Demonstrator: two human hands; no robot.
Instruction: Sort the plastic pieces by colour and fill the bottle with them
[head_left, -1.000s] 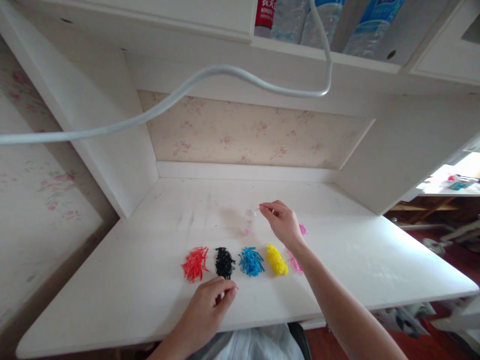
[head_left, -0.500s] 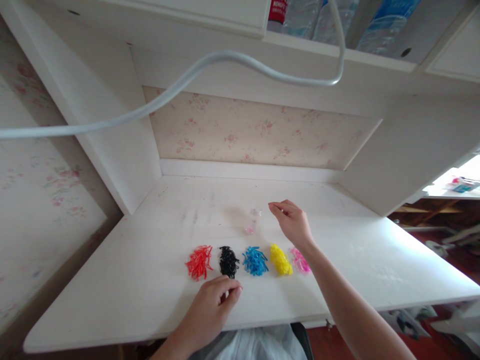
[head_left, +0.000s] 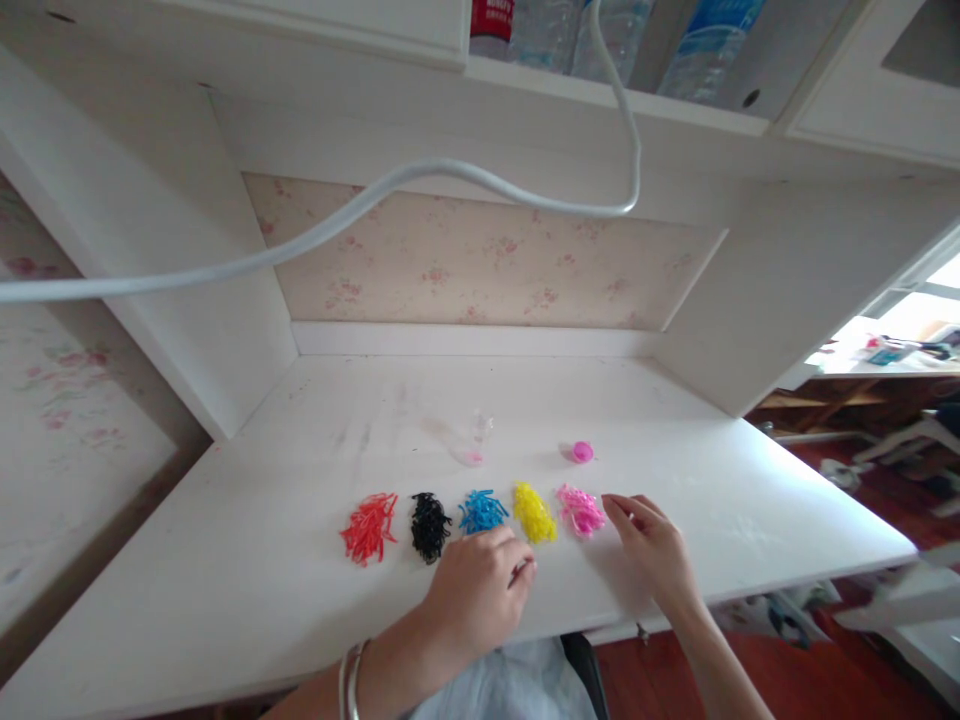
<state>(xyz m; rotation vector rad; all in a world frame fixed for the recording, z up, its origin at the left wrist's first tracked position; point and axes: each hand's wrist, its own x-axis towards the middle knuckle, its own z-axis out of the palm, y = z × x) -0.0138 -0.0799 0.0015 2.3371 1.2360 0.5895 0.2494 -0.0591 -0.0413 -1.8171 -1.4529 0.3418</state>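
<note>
Five small heaps lie in a row on the white desk: red (head_left: pixel 370 530), black (head_left: pixel 430 528), blue (head_left: pixel 482 510), yellow (head_left: pixel 535 513) and pink (head_left: pixel 580 511), all of thin pieces like little rubber bands. My left hand (head_left: pixel 480 588) is closed, fingers curled, at the near edge of the blue heap; its grip is hidden. Just right of the pink heap, my right hand (head_left: pixel 651 548) pinches thumb and fingers together; anything between them is too small to make out. Behind the heaps are a small clear container (head_left: pixel 482 428), pink at its near end, and a round pink cap (head_left: pixel 582 452).
A thick white cable (head_left: pixel 465 172) crosses the view above the desk (head_left: pixel 247 560). Overhead, a shelf (head_left: pixel 675 108) holds several plastic bottles. Side panels and a floral back wall (head_left: pixel 480 265) enclose the desk. Its near edge lies close to my lap.
My right hand has come nearer and right, from beside the clear container to the pink heap; the pink cap now shows. My left hand has moved right, from black to blue. The view has shifted.
</note>
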